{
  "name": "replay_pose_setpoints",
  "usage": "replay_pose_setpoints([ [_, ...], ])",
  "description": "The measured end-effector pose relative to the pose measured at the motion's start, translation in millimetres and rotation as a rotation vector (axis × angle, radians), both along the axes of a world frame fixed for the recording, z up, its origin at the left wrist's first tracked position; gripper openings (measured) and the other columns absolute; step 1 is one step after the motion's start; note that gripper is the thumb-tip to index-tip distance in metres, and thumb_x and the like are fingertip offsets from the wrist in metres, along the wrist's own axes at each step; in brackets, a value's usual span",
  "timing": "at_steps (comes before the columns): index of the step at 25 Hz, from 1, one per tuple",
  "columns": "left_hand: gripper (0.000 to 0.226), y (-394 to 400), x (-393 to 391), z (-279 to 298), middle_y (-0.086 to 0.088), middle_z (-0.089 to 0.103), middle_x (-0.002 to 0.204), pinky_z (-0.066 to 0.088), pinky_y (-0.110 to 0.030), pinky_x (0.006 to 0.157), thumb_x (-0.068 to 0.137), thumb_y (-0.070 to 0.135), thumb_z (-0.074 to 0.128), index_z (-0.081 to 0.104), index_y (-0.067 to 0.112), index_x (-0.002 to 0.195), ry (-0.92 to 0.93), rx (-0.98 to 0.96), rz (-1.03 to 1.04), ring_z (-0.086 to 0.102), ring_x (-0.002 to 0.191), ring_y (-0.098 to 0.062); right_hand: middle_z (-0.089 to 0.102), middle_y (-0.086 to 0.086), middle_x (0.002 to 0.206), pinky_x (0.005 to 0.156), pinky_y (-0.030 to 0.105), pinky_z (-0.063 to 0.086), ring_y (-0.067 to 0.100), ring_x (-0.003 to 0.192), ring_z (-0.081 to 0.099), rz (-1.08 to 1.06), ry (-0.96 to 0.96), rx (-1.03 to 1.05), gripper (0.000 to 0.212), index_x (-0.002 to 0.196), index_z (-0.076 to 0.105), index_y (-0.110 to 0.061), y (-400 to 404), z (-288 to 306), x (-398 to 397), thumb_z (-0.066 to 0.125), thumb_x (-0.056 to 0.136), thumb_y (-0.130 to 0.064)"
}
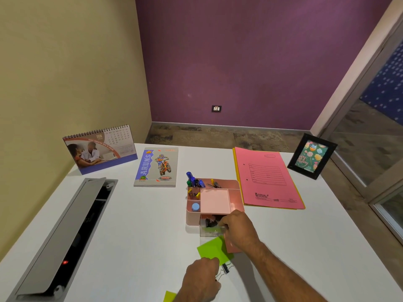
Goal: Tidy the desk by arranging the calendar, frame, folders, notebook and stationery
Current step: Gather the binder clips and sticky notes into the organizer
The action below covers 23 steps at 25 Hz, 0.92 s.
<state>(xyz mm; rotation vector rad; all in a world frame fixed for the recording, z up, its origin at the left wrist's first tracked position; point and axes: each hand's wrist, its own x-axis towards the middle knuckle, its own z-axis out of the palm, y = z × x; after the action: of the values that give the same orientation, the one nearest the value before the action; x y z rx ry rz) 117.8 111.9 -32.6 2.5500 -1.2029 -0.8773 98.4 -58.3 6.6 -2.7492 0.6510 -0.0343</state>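
A pink desk organiser (214,200) with pens stands mid-desk, its clear drawer (210,231) pulled out and holding black binder clips. My right hand (238,231) reaches into the drawer, fingers curled at a clip; what they grip is partly hidden. My left hand (201,277) pinches a binder clip (224,270) beside a green sticky pad (214,249) and a pink pad (232,247). The calendar (100,149) stands at back left, a notebook (156,166) lies flat beside it, pink and yellow folders (267,177) lie at right, and the frame (311,156) stands at back right.
An open grey cable tray (63,234) with a raised lid runs along the desk's left side. Another green note (169,296) lies at the front edge. The white desk (135,225) ends at the far edge, with floor and a glass partition at right.
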Motion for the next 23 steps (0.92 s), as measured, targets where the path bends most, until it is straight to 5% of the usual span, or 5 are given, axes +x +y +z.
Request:
replay_pose_setpoints([
  [5,0.023,4,2,-11,0.01,0.049,0.092,0.044,-0.032,0.074,0.069,0.01,0.048,0.043,0.03,0.079,0.08,-0.104,0.096,0.058,0.093,-0.023,0.065,0.007,0.106,0.083,0.03,0.047,0.024,0.098,0.057,0.023,0.02,-0.021,0.032,0.109,0.073,-0.03,2,-4,-5,0.058,0.084,-0.016],
  [9,0.023,6,6,-9,0.011,0.055,0.07,0.038,-0.02,0.056,0.056,0.015,0.06,0.052,0.03,0.07,0.248,-0.277,0.254,0.051,0.065,-0.007,0.07,0.0,0.1,0.083,0.03,0.051,0.019,0.099,0.058,-0.057,-0.237,0.075,0.038,0.104,0.076,-0.021,6,-3,-11,0.052,0.075,-0.012],
  [12,0.027,2,7,-8,0.008,0.054,0.062,0.041,-0.026,0.05,0.051,0.008,0.067,0.061,0.023,0.072,0.441,-0.487,0.498,0.046,0.053,-0.009,0.069,-0.013,0.086,0.074,0.029,0.055,0.013,0.085,0.064,-0.086,-0.402,0.172,0.025,0.087,0.077,-0.019,6,-7,-21,0.057,0.072,-0.014],
  [17,0.027,-13,15,17,0.0,0.054,0.064,0.044,-0.018,0.052,0.057,-0.009,0.08,0.065,0.008,0.073,0.555,-0.729,0.717,0.046,0.053,-0.004,0.071,-0.016,0.079,0.062,0.017,0.051,0.004,0.07,0.064,-0.097,-0.403,0.367,0.016,0.083,0.076,-0.027,8,-16,-36,0.069,0.069,-0.025],
  [23,0.035,-18,21,23,0.004,0.062,0.076,0.049,-0.016,0.057,0.062,0.001,0.083,0.063,0.022,0.082,0.481,-0.797,0.732,0.058,0.063,-0.009,0.074,-0.017,0.076,0.066,0.017,0.053,0.006,0.069,0.069,-0.135,-0.421,0.564,0.029,0.075,0.074,-0.04,14,-7,-30,0.077,0.07,-0.012],
])
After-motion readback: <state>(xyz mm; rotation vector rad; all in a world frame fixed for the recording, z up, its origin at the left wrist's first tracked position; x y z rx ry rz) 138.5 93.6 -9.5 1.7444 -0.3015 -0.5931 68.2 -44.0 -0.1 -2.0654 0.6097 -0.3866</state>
